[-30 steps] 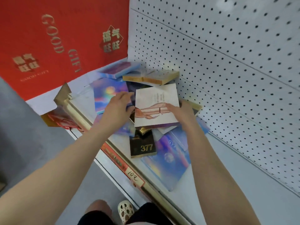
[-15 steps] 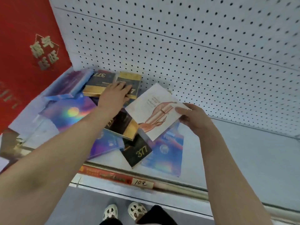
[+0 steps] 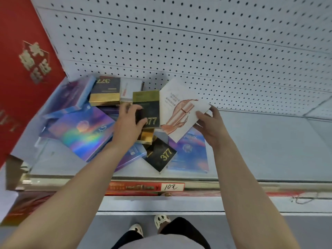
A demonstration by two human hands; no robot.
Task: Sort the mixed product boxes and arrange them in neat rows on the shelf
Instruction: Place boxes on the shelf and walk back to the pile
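A jumble of product boxes lies on the left part of the white shelf (image 3: 269,146). My right hand (image 3: 211,125) grips a white box with a rose-gold figure (image 3: 177,108) by its right corner, tilted above the pile. My left hand (image 3: 128,125) is closed on a black and gold "377" box (image 3: 148,106), lifted beside the white one. Another "377" box (image 3: 106,90) lies at the back and a third (image 3: 160,154) sits near the front. A large holographic box (image 3: 80,133) lies at the left; blue-purple boxes (image 3: 190,155) lie underneath.
A white pegboard wall (image 3: 197,51) backs the shelf. A big red gift box (image 3: 21,72) stands at the left end. The shelf's front rail carries a red price strip with a "10" tag (image 3: 171,187). My feet (image 3: 149,225) show below on the grey floor.
My left hand has picked up a black and gold "377" box and raised it next to the white box. My right hand keeps the white box, shifted slightly right.
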